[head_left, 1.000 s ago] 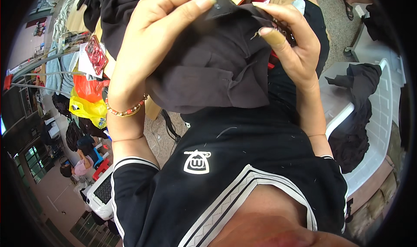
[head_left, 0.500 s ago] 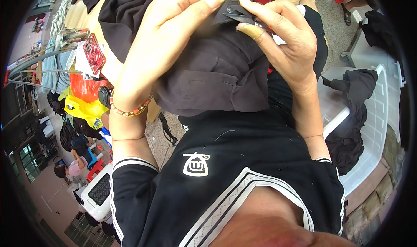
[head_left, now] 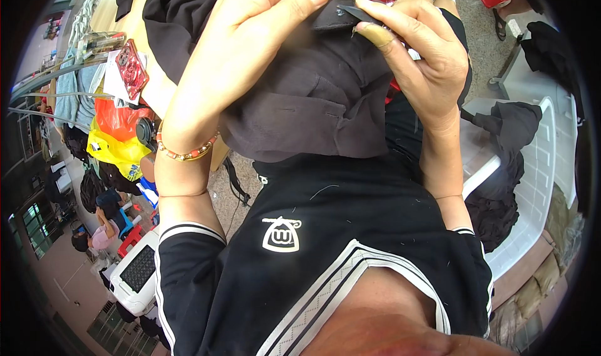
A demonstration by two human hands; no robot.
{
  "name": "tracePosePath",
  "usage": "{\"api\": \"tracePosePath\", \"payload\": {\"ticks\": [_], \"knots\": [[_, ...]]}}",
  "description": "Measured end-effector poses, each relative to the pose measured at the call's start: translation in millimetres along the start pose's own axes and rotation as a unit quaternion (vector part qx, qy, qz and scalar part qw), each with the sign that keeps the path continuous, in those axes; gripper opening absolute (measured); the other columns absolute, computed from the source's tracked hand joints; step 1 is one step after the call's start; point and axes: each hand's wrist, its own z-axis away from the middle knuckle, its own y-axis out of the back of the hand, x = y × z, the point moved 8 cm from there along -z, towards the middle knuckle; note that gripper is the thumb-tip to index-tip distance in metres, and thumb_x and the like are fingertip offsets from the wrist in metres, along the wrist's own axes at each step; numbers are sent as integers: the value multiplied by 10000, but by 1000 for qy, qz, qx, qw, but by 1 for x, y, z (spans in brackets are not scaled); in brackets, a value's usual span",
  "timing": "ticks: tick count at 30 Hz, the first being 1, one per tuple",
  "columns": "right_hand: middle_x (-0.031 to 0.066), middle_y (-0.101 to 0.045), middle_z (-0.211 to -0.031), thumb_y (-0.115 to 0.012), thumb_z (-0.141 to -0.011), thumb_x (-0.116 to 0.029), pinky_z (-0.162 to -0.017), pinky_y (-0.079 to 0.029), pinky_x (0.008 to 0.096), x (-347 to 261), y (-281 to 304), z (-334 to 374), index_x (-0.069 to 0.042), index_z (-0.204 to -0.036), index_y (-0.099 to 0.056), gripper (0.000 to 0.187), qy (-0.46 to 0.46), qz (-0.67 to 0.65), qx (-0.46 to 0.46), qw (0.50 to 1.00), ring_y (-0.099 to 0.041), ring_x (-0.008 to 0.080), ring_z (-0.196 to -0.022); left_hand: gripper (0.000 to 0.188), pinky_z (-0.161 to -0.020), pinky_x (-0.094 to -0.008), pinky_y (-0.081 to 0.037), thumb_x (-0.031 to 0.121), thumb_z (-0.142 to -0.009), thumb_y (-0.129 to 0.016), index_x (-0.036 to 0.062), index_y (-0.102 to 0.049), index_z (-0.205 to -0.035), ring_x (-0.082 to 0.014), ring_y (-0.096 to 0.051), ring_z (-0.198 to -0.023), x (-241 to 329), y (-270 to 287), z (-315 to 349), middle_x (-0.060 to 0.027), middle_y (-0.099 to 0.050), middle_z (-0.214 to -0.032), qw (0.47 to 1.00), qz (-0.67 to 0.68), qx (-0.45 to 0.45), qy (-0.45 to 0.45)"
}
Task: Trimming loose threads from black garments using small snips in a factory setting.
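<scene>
My left hand point(head_left: 275, 12) pinches the edge of a dark garment point(head_left: 300, 115) between thumb and fingertips, near the top of the view. The garment drapes over my lap and onto the table, with a short stitched slit in its surface. Close to that held edge, my right hand point(head_left: 416, 52) is closed on a pair of thread snips point(head_left: 355, 13). Their dark pointed blade lies against the cloth beside a small pale spot; the handles are mostly hidden in my fingers. A yellowish covering wraps the right thumb.
A wooden table point(head_left: 159, 96) carries a red patterned phone case point(head_left: 131, 70) on white paper. Red and yellow plastic bags point(head_left: 119, 152) hang beside it. To my right stands a white plastic basket point(head_left: 539, 187) with dark cloth. Another person point(head_left: 103, 234) sits far left.
The snips' two blades were visibly apart; now only one dark point shows. My right hand has shifted slightly right and down, while my left hand keeps its pinch on the cloth.
</scene>
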Motion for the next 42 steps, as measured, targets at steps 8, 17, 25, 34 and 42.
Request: {"api": "tracePosePath", "payload": {"ticks": [8, 17, 25, 34, 42], "knots": [[-24, -587, -816, -770, -769, -12, -598, -372, 166, 21, -14, 6, 19, -952, -683, 206, -96, -118, -31, 988, -501, 32, -689, 191, -878, -209, -434, 111, -940, -586, -43, -660, -1024, -82, -599, -934, 19, -3, 7, -32, -671, -955, 998, -51, -14, 18], [-27, -559, -763, -756, -774, -4, -586, -326, 176, 26, -15, -4, 14, -911, -685, 155, -80, -65, -11, 995, -457, 37, -674, 138, -886, -224, -404, 49, -899, -598, -66, -630, -967, -117, -575, -953, 21, 27, 53, -57, -627, -979, 988, -128, 86, -21], [9, -577, -810, -814, -725, -99, -600, -395, 182, -14, -27, -16, -44, -1087, -693, 386, 25, -31, -36, 999, -512, 69, -686, 238, -940, -232, -417, 115, -932, -588, -86, -647, -1044, -126, -598, -998, -4, 37, 62, -76, -659, -1051, 990, 10, 138, -7], [14, -543, -756, -825, -656, -68, -526, -405, 243, -22, -43, -14, -100, -1092, -718, 450, 70, -25, -51, 996, -492, 106, -609, 231, -964, -258, -442, 95, -939, -578, -63, -664, -1084, -141, -617, -1040, -10, 41, 65, -108, -668, -1097, 985, 22, 168, -33], [13, -534, -731, -820, -655, -71, -521, -402, 253, -25, -43, -19, -102, -1066, -730, 421, 100, -8, -52, 994, -487, 117, -590, 250, -951, -232, -426, 111, -945, -568, -84, -651, -1079, -138, -609, -1028, -14, 37, 59, -99, -664, -1078, 987, 79, 137, -17]]}}
